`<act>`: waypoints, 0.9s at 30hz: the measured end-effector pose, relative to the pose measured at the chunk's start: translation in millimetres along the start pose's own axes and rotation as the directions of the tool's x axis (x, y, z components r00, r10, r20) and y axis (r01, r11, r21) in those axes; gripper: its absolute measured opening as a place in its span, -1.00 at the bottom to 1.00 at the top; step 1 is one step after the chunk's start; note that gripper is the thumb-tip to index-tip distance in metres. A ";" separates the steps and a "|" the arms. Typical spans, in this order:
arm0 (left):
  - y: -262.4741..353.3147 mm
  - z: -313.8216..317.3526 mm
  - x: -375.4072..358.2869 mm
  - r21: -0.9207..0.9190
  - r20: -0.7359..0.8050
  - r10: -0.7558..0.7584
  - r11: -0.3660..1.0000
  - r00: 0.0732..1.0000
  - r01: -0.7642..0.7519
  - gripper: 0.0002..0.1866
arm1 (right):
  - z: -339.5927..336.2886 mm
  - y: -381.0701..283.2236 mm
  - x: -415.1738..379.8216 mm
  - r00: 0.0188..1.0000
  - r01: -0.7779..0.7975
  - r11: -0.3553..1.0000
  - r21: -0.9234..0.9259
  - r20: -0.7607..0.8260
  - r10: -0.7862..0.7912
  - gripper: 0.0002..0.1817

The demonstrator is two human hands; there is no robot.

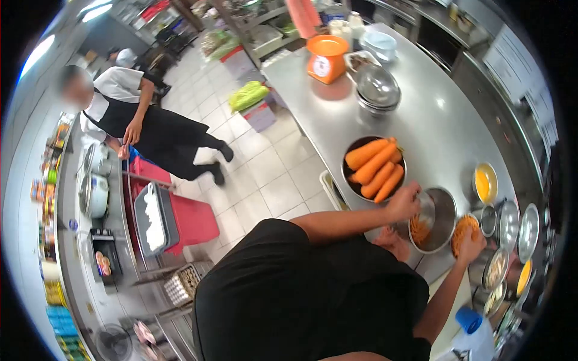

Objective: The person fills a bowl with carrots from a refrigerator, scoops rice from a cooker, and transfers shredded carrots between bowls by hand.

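Note:
My left hand (404, 203) is closed on the rim of a small shiny bowl (425, 207), tilted inside a larger steel mixing bowl (444, 219). Shredded carrot (419, 231) lies at the lower side of that small bowl. To the right, my right hand (471, 245) has its fingers curled into a heap of orange shreds, which look like shredded carrot (463, 230), in another bowl. Its fingertips are partly buried in the shreds. A dark bowl of whole peeled carrots (378, 167) stands just beyond my left hand.
On the steel table (433, 129) are an orange scale (327, 59), stacked metal bowls (378, 87) and a bowl of yellow liquid (483, 183). Several bowls of ingredients (496, 268) crowd the right edge. A person in a black apron (159, 132) stands across the aisle by a red bin (195, 222).

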State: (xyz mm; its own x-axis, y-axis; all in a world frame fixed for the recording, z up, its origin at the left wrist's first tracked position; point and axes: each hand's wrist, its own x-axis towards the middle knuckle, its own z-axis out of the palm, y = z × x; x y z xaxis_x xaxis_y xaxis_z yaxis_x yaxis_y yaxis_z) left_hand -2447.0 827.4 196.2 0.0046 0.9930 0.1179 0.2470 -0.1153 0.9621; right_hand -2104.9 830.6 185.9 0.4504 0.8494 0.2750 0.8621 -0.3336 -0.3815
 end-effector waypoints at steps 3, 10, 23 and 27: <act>2.9 -4.9 -4.1 -0.113 -0.004 -0.011 0.994 1.000 0.010 -0.76 | -6.2 -3.2 -2.9 0.993 0.080 0.997 0.005 -0.086 -0.079 -0.51; 2.3 -2.7 -5.8 -0.073 -0.003 0.029 0.997 1.000 -0.030 -0.75 | -11.4 12.5 12.6 0.993 0.098 0.995 0.016 -0.069 -0.097 -0.63; 11.4 0.7 -2.6 -0.075 0.036 0.075 0.995 0.997 -0.072 -0.74 | -10.9 60.4 23.4 0.976 0.104 0.994 0.033 -0.196 -0.095 -0.70; 21.5 -0.1 -2.0 -0.023 0.041 0.121 0.992 0.992 -0.120 -0.73 | -21.2 63.4 16.7 0.994 0.068 0.993 0.092 -0.086 -0.060 -0.68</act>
State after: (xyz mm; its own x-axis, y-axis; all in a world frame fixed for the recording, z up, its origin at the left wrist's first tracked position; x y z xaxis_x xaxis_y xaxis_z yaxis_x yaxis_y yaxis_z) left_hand -2441.8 822.9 216.7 0.0737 0.9720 0.2233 0.2223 -0.2343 0.9464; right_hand -2037.8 815.0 185.0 0.4158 0.8299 0.3721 0.8658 -0.2360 -0.4412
